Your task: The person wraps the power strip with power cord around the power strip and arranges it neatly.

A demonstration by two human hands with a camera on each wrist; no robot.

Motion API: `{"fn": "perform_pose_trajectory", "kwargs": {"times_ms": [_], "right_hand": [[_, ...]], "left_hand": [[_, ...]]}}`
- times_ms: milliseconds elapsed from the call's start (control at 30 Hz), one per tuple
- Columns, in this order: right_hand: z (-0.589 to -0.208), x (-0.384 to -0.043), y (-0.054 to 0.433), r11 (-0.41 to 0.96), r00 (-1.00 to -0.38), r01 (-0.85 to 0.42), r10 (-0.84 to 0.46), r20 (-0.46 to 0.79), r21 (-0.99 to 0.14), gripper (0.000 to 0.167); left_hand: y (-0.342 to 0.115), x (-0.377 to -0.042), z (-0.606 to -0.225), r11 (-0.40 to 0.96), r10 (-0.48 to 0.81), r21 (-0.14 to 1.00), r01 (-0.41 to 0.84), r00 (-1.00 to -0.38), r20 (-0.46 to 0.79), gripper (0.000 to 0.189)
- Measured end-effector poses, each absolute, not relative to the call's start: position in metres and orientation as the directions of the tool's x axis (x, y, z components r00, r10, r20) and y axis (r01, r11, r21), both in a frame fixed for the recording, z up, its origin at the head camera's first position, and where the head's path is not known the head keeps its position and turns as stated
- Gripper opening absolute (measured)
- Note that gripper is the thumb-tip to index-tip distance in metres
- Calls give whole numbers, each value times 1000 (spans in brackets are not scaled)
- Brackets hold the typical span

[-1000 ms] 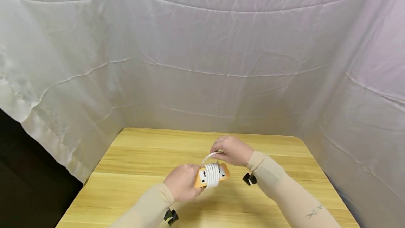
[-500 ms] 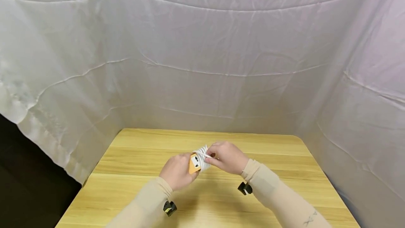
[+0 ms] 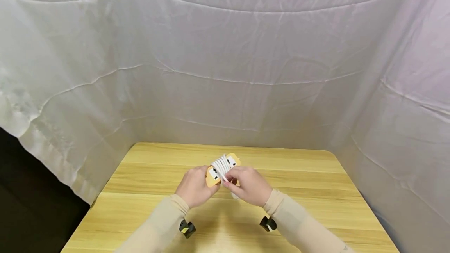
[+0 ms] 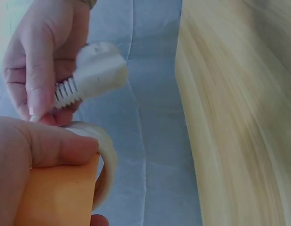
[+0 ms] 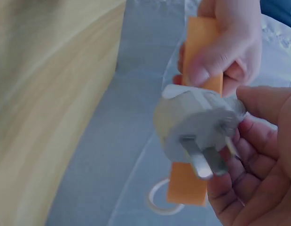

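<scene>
An orange power strip [image 3: 233, 158] with white socket panels is held above the table, tilted with its far end up and to the right. My left hand [image 3: 194, 187] grips its near left end, thumb along the orange side [image 4: 60, 193]. Several turns of white cord [image 3: 220, 166] wrap its middle. Close to the strip's near side, my right hand [image 3: 250, 186] pinches the cord just behind the plug. That white plug [image 5: 194, 127] dangles below the right fingers, its flat metal pins showing in the right wrist view; the left wrist view shows its ribbed neck [image 4: 67, 92].
A wooden table [image 3: 158, 167] lies beneath both hands. Pale grey curtain [image 3: 225, 100] encloses it at the back and sides, with a dark area [image 3: 31, 194] at the left. Black camera mounts [image 3: 187, 228] hang under both wrists.
The right hand has brought the cord end from beyond the strip across to its near side. The left hand has moved slightly left and turned the strip, raising its far end.
</scene>
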State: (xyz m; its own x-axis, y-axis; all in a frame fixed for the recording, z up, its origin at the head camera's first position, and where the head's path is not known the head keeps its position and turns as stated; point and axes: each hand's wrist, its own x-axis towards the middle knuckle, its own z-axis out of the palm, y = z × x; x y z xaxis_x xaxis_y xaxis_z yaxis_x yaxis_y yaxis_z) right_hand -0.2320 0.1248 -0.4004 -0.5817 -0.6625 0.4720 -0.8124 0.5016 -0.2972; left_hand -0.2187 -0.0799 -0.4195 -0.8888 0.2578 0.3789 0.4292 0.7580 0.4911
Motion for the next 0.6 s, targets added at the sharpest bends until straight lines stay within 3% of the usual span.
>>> {"fn": "perform_pose_trajectory", "kwargs": {"times_ms": [367,600], "right_hand": [[-433,-225,112,496,-714,-700,-457,531,-514,12],[-448,-220,109,475,-776,-631,-380,504,-613,12]], "left_hand": [[-80,-222,-425,758,165,540,366,-908,384,34],[-82,-224,-429,717,185,613,331,-939,289,45]]}}
